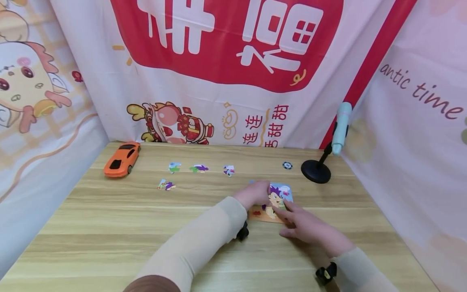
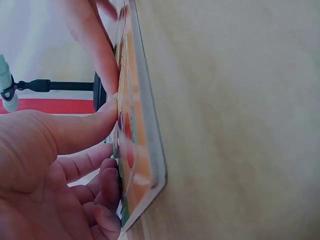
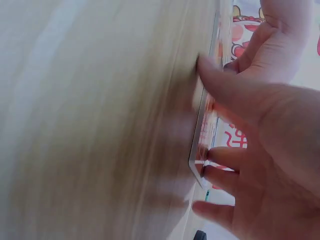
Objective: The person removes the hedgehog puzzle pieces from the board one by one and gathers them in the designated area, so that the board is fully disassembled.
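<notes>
Jigsaw puzzle board (image 1: 271, 202) lies flat on the wooden desk (image 1: 109, 227), slightly right of centre, directly in front of the person. The board acts as a shallow tray: its frame holds a partly visible cartoon picture, a figure with purple hair on a blue ground above an orange lower band. In the left wrist view the board (image 2: 145, 150) shows as a thin slab with a pale rim and rounded corner.

Left hand (image 1: 253, 194) rests on the board's left part, thumb and curled fingers (image 2: 85, 167) pressing its face. Right hand (image 1: 304, 225) lies at the lower right edge, fingers extended and relaxed, fingertips (image 3: 220, 155) touching the picture.

Four loose puzzle pieces (image 1: 198, 168) lie apart on the desk beyond the board. An orange toy car (image 1: 122, 159) stands far left; a small black disc (image 1: 287, 165) and a black stand carrying a mint-green handle (image 1: 341, 127) stand far right.
</notes>
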### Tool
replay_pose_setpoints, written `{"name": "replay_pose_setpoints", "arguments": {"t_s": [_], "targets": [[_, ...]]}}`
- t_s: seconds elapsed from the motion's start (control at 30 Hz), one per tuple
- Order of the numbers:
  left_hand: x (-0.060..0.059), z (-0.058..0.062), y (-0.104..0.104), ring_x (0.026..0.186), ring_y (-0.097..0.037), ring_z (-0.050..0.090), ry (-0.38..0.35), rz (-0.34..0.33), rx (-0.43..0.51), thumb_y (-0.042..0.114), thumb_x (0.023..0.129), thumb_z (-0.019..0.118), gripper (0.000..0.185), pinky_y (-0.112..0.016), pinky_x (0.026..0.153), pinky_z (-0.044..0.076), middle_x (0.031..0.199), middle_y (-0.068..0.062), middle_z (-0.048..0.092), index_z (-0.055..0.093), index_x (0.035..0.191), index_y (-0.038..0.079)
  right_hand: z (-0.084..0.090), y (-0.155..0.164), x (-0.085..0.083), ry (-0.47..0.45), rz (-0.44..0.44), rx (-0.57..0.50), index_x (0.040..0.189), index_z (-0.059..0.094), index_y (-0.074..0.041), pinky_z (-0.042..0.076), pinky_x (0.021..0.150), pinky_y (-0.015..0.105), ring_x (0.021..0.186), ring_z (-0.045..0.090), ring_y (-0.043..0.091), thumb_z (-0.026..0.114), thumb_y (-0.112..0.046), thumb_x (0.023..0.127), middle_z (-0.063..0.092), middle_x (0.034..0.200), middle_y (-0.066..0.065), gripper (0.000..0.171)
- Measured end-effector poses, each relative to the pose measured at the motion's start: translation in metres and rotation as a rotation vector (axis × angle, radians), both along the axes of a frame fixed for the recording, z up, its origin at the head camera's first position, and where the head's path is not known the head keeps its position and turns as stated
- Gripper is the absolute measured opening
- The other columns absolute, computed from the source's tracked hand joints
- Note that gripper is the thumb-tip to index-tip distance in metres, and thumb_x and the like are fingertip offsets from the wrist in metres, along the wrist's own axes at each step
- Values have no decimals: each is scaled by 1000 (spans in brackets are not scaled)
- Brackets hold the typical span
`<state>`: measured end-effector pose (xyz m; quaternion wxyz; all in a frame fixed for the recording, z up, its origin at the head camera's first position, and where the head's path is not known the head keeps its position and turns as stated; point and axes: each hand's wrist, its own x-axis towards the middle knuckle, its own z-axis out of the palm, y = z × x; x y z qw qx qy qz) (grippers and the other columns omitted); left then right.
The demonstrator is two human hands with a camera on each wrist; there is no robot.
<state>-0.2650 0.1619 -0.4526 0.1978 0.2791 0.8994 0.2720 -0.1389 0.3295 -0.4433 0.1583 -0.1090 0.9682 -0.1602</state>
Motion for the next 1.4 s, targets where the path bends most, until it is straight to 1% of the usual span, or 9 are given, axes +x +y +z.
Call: {"name": "replay_pose_setpoints", "arguments": {"t_s": [0.13, 0.3, 0.5, 0.67, 0.8, 1.03, 1.2, 1.3, 1.4], "targets": [[0, 0, -1, 83, -15, 56, -18, 9, 7, 25, 79, 83, 32, -33, 76, 48, 92, 4, 58, 60, 100, 17, 0, 2, 3, -24, 31, -23, 148, 43, -41, 26, 109, 60, 143, 20, 43, 72, -42, 89, 16, 161, 20, 66], [0, -1, -1, 84, -15, 56, -26, 17, 11, 25, 80, 83, 32, -35, 79, 48, 92, 4, 59, 60, 101, 17, 0, 4, 4, -2, 69, -22, 150, 41, -38, 26, 109, 59, 143, 20, 44, 71, -44, 89, 17, 159, 23, 67], [0, -3, -2, 86, -16, 56, -35, 35, 37, 24, 80, 82, 33, -35, 79, 48, 95, 3, 59, 60, 102, 16, -1, 4, 5, -28, 57, -24, 150, 39, -39, 23, 110, 60, 144, 16, 43, 69, -48, 89, 14, 161, 22, 69], [1, -4, -5, 84, -17, 56, -57, 48, 89, 20, 80, 82, 32, -34, 75, 48, 94, 1, 58, 59, 101, 14, -1, 4, 4, -40, 55, -36, 150, 39, -39, 22, 110, 61, 144, 14, 45, 69, -49, 88, 12, 161, 23, 70], [0, -3, -6, 82, -18, 56, -83, 67, 131, 18, 83, 79, 26, -33, 73, 48, 92, 0, 59, 58, 99, 14, -1, 3, 4, -46, 52, -35, 151, 37, -40, 21, 110, 62, 145, 13, 45, 69, -50, 88, 11, 161, 22, 71], [-5, -8, -3, 79, -17, 56, -91, 134, 210, 14, 87, 74, 13, -31, 68, 47, 87, -1, 60, 61, 89, 12, -2, 4, 3, -44, 58, -48, 151, 37, -42, 20, 110, 62, 145, 12, 44, 69, -49, 89, 11, 161, 22, 70], [-10, -11, -3, 78, -17, 56, -122, 181, 269, 16, 89, 72, 11, -31, 66, 46, 86, -1, 60, 62, 87, 13, -2, 5, 2, -40, 58, -43, 150, 38, -43, 20, 110, 62, 145, 13, 45, 70, -46, 89, 12, 161, 23, 68], [-12, -9, -11, 76, -18, 56, -134, 186, 317, 13, 89, 72, 10, -31, 64, 48, 85, -3, 60, 62, 87, 11, -2, 5, 2, -41, 61, -45, 150, 39, -42, 20, 110, 62, 144, 13, 46, 70, -44, 89, 12, 160, 24, 68], [-16, -5, -26, 75, -19, 57, -128, 190, 353, 10, 88, 71, 10, -31, 63, 49, 85, -5, 61, 61, 87, 9, -1, 4, 3, -48, 56, -41, 150, 38, -44, 20, 110, 62, 144, 13, 46, 70, -43, 89, 11, 161, 23, 69]]}}
